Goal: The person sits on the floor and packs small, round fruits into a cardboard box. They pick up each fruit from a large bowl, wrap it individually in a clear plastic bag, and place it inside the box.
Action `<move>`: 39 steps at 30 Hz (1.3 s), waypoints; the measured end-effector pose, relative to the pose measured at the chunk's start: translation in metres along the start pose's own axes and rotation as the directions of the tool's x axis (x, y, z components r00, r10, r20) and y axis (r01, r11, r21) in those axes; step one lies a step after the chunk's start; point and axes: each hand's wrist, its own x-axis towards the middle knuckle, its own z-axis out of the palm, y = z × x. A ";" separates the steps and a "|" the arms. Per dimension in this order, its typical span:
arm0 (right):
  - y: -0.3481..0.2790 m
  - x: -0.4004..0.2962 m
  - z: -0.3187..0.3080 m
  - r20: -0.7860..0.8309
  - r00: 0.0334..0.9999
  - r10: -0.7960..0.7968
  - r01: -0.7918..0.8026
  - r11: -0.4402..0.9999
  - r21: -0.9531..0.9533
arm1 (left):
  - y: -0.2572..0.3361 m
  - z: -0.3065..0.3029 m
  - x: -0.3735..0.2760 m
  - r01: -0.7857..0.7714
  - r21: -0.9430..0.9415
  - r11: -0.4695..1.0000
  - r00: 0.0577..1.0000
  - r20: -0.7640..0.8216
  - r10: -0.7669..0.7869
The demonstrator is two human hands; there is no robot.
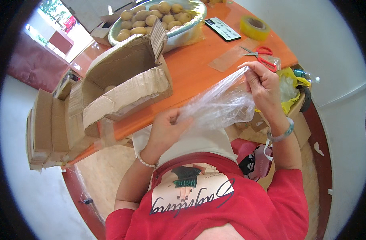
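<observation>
A clear plastic bag [222, 105] is stretched between my two hands in front of my waist. My left hand [169, 127] grips its lower left end. Higher up on the right, my right hand [262, 85] pinches the other end between thumb and fingers, just below the red-handled scissors [265, 57]. An open cardboard box [132, 91] stands on the orange table [189, 72] to the left of the bag, with a small part of a round, tan item visible inside. Behind the box, a large plastic-lined basin [198, 18] holds several potatoes [151, 20].
A phone [223, 29] and a roll of yellow tape [255, 28] lie at the table's far right. Stacked cardboard boxes [42, 129] stand at the left end. Beyond the right edge are a yellow plastic bag [291, 103] and a plastic bottle [304, 75].
</observation>
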 end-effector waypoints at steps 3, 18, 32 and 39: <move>-0.004 0.002 -0.001 0.041 0.999 -0.006 0.009 0.997 -0.074 | 0.001 0.006 -0.008 -0.093 -0.019 0.995 0.960 -0.266 0.085; -0.032 -0.006 -0.019 0.597 0.798 0.077 -0.055 0.997 -0.055 | 0.031 0.008 -0.011 -0.497 0.223 0.839 0.781 -0.306 0.544; -0.057 0.027 -0.025 0.459 0.844 -0.277 0.335 0.941 -0.048 | 0.063 -0.006 -0.054 -0.399 0.039 0.916 0.896 -0.196 0.398; -0.027 0.102 -0.032 0.609 0.739 -0.288 0.631 0.612 -0.477 | 0.023 -0.004 -0.021 -0.246 0.271 0.931 0.914 -0.253 0.316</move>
